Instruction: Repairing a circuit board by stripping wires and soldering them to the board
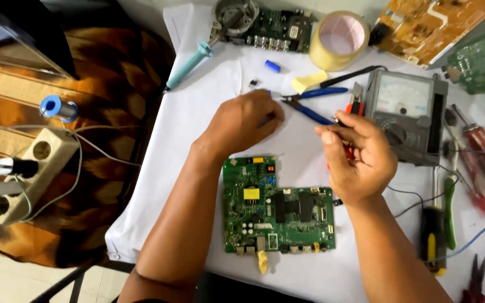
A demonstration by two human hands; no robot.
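My left hand (246, 120) rests knuckles-up on the white cloth (169, 168), fingers curled near the tip of blue-handled pliers (312, 104); whether it pinches something small is hidden. My right hand (357, 157) is closed around a red and a black meter probe (348, 147), held just left of a grey analogue multimeter (408, 115). A green circuit board (276, 210) lies flat between my forearms, near the table's front edge.
A teal soldering iron (189, 64), tape roll (339, 39), another circuit board (270, 25) and a small blue capacitor (273, 66) lie at the back. Screwdrivers and pliers (461, 196) crowd the right. A power strip (26, 168) and solder spool (58, 108) sit left.
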